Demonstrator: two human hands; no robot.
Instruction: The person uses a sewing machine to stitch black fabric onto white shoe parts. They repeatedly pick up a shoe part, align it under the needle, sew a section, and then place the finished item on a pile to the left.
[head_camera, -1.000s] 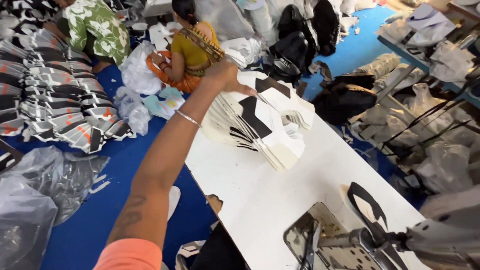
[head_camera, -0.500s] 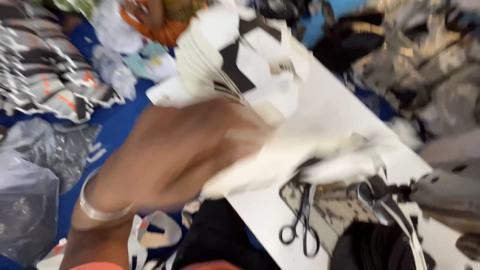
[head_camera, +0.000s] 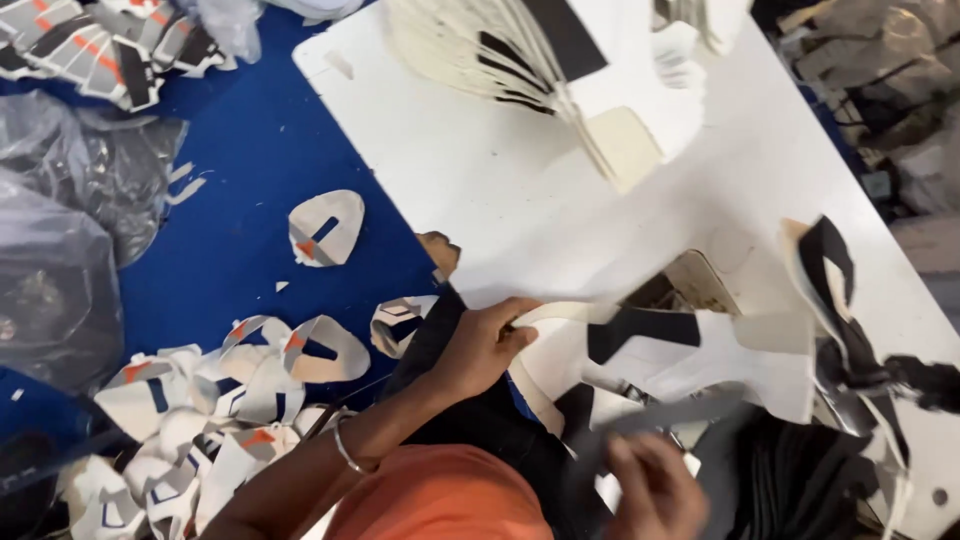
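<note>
My left hand (head_camera: 486, 343) grips the near end of a white shoe-upper piece with black panels (head_camera: 690, 352), which lies across the front of the white table (head_camera: 480, 190). A metal bangle sits on that wrist. My right hand (head_camera: 645, 492) is blurred at the bottom edge, fingers curled, just under a blurred grey strip (head_camera: 668, 417). Whether it holds the strip is unclear. A fanned stack of white and black cut pieces (head_camera: 500, 50) lies at the table's far end.
Several cut shoe pieces (head_camera: 220, 390) litter the blue floor (head_camera: 250, 160) to the left. Clear plastic bags (head_camera: 60, 240) lie at far left. Black and white uppers (head_camera: 840, 300) hang at the table's right, with dark fabric (head_camera: 800, 480) below.
My left arm has drawn back from the far stack to the table's near edge, bringing one white and black piece with it. The view has tipped downward, and my right hand has come into sight.
</note>
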